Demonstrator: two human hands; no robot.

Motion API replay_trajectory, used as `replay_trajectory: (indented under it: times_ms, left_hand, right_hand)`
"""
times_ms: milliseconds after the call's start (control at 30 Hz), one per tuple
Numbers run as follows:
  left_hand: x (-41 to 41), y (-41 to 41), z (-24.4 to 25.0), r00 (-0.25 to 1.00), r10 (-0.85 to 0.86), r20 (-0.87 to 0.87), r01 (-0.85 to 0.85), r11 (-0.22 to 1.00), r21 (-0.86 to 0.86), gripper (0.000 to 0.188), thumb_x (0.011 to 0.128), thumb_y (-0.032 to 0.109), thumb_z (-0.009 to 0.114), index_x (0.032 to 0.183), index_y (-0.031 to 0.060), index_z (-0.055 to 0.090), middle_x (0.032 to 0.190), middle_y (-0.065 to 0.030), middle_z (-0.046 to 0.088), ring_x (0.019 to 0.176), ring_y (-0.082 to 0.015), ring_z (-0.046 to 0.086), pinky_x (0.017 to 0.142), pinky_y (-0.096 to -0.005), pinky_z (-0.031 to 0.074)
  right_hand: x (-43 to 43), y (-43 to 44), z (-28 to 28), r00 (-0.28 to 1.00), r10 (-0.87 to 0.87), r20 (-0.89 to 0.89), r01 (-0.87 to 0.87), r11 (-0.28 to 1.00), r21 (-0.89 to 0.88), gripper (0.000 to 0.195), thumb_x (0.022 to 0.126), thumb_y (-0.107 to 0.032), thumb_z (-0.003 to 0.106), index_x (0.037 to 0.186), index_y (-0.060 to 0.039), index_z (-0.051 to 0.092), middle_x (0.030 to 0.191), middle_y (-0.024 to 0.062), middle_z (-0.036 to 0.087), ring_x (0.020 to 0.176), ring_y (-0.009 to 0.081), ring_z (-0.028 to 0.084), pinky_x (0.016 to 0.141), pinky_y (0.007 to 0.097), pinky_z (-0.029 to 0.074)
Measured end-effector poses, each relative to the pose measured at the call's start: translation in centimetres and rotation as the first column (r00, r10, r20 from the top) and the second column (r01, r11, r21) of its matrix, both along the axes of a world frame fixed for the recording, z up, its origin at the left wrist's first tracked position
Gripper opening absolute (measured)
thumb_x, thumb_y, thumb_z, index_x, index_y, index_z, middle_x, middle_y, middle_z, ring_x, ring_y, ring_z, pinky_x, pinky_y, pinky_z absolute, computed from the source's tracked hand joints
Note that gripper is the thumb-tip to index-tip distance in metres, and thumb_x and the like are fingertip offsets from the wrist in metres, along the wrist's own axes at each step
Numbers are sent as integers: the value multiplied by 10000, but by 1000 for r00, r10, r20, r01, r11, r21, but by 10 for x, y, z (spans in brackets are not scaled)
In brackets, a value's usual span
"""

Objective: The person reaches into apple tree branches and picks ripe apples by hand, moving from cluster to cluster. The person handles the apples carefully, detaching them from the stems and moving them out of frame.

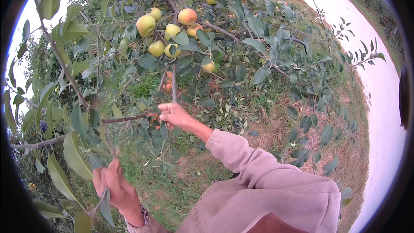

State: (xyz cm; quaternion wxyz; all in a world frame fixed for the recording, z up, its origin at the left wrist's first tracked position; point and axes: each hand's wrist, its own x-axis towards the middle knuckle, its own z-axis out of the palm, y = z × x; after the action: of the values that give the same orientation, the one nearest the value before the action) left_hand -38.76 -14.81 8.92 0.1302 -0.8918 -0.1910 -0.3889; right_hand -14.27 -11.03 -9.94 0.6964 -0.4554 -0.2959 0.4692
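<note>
My left hand (pixel 116 186), at the lower left, is closed around a thin leafy apple shoot (pixel 111 145), with leaves around the fingers. Higher up and nearer the middle, my right hand (pixel 174 115) has its fingers curled beside the end of a brown branch (pixel 126 118). A small reddish strip shows between that branch and the fingertips; whether the fingers grip it cannot be told. Just above the right hand, a bare grey branch (pixel 174 84) rises towards a cluster of yellow-green apples (pixel 157 48). Red-blushed apples (pixel 187 16) hang among them.
Long leafy shoots (pixel 61 61) crowd the left side, close to the camera. Another branch (pixel 278 68) spreads to the right. A dark hose or pipe (pixel 296 41) passes behind the leaves. Grass (pixel 190 168) covers the ground, and a pale track (pixel 381 110) runs along the right.
</note>
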Motion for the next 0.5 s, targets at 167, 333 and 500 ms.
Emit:
replay_trajectory:
  times_ms: [167,333,500]
  left_hand:
    - [23,8,21,962,-196,-192,230,957,175,409,729,-55,639,1106,102,667,755,-73,556,729,-286,537,673,-404,398]
    - [19,7,10,853,-373,-365,446,884,139,454,803,107,665,1254,159,661,952,-75,619,931,-292,566,801,-431,436]
    - [-42,-37,-19,662,-527,-533,552,824,-129,480,711,102,687,1180,195,654,1098,-92,581,1011,-295,559,857,-418,437]
  right_hand:
    - [-91,-27,-27,731,177,659,-189,981,-53,318,870,-53,599,1170,44,642,752,30,671,597,134,604,600,349,529]
    - [-173,-53,33,785,-116,608,-33,973,227,440,815,-128,697,1231,-10,616,1213,139,632,1105,217,610,958,405,482]
    - [-192,-38,-25,917,-262,300,84,863,499,482,873,-155,715,1314,-55,547,1342,149,543,1023,228,603,878,384,503]
